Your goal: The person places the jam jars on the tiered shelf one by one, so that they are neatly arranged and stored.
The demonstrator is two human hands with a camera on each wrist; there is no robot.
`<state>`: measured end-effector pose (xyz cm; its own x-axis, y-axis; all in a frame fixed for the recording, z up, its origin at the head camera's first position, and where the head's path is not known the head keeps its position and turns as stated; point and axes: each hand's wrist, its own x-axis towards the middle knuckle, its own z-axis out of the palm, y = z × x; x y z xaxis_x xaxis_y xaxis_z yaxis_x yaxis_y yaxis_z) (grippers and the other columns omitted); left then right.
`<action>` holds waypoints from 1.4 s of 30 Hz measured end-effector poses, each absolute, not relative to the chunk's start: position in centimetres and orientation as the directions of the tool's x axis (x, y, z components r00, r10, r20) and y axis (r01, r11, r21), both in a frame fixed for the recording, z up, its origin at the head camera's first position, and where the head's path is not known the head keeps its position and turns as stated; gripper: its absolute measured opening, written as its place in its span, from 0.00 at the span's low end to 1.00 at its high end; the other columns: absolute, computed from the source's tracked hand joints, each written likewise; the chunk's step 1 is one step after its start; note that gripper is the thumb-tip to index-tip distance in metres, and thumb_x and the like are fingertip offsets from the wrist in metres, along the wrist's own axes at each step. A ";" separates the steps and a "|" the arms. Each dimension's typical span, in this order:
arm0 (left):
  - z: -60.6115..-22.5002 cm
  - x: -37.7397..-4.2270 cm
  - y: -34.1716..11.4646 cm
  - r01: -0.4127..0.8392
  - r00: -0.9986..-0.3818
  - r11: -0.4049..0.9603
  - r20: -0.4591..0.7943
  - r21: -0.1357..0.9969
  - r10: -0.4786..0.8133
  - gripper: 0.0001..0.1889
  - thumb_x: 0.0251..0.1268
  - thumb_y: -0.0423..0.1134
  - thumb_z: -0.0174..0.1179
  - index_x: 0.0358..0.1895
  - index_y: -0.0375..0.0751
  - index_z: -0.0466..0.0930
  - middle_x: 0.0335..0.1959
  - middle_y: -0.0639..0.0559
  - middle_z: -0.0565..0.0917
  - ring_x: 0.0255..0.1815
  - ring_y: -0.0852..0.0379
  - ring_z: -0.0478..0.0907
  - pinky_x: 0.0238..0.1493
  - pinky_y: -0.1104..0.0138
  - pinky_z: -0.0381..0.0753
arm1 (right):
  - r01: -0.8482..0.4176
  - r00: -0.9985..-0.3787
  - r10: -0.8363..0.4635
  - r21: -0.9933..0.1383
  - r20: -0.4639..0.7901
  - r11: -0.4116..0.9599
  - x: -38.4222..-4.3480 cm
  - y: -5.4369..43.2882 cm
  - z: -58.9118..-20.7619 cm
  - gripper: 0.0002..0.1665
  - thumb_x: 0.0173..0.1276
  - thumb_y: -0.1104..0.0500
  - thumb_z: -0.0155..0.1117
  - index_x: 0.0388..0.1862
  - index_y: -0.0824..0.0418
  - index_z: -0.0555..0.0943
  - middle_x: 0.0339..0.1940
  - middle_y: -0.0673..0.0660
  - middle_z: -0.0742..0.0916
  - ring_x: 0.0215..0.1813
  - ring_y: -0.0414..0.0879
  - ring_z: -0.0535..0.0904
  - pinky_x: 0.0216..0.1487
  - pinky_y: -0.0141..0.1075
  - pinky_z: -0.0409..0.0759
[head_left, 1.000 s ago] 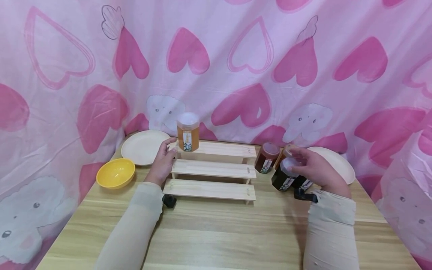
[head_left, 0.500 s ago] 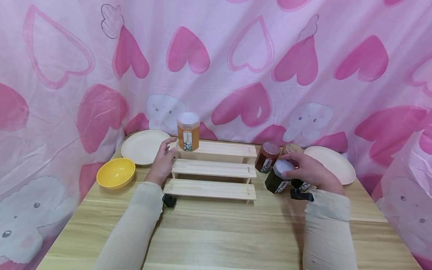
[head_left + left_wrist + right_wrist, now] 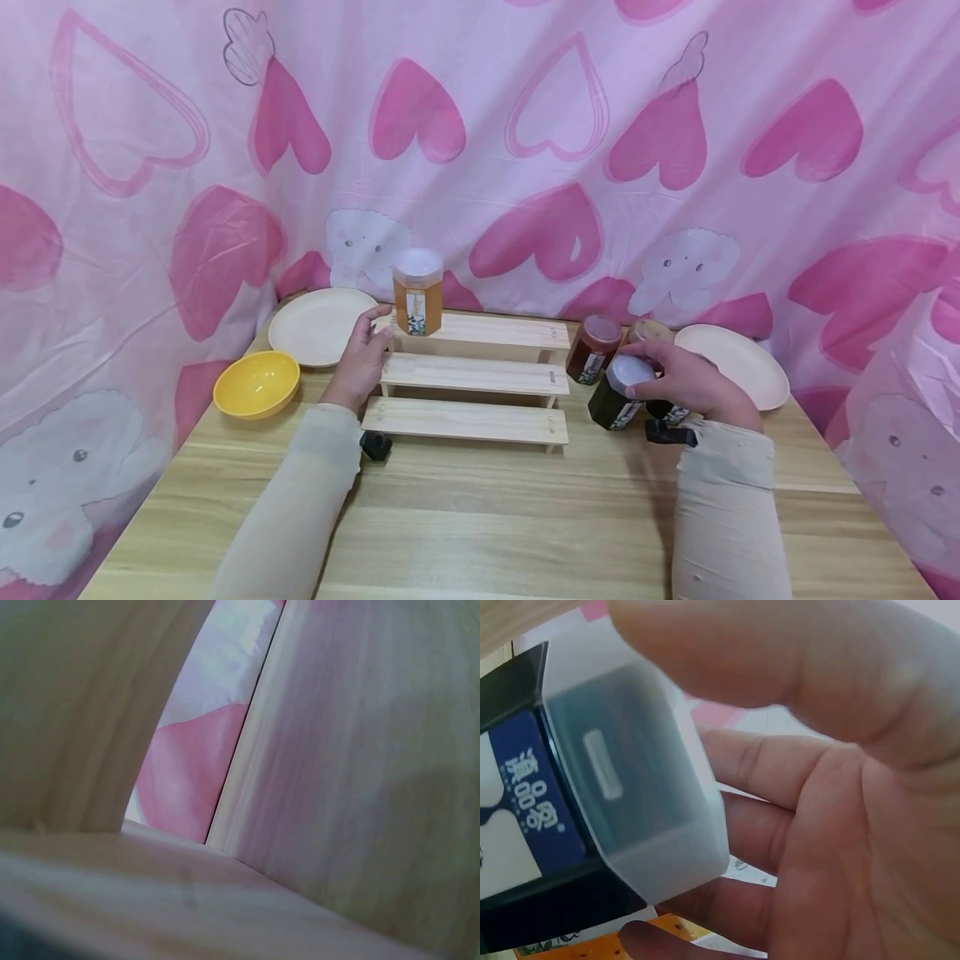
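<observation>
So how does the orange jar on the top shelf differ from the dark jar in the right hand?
The orange jar looks amber, while the dark jar looks nearly black. The orange jar stands on the top shelf; the dark jar is held near its lid by the right hand. Both look six-sided, with pale lids and labels.

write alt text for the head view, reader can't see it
A person's right hand holds a dark jar by its pale lid, beside other jars on a wooden table. The left hand is at the left end of a three-tier stand with an amber jar on its top tier.
</observation>
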<state>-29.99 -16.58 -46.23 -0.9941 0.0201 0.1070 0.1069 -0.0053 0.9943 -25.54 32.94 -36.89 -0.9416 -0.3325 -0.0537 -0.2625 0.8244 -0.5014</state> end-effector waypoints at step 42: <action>-46.2 -29.9 -16.6 0.119 -0.993 0.009 0.119 0.993 0.020 0.25 0.87 0.41 0.42 0.80 0.45 0.58 0.87 0.50 0.47 0.83 0.45 0.52 0.80 0.44 0.56 | -0.297 -0.921 -0.383 -0.506 -0.073 0.810 -26.4 31.7 -37.8 0.43 0.59 0.50 0.83 0.68 0.66 0.77 0.55 0.60 0.86 0.52 0.51 0.80 0.54 0.44 0.79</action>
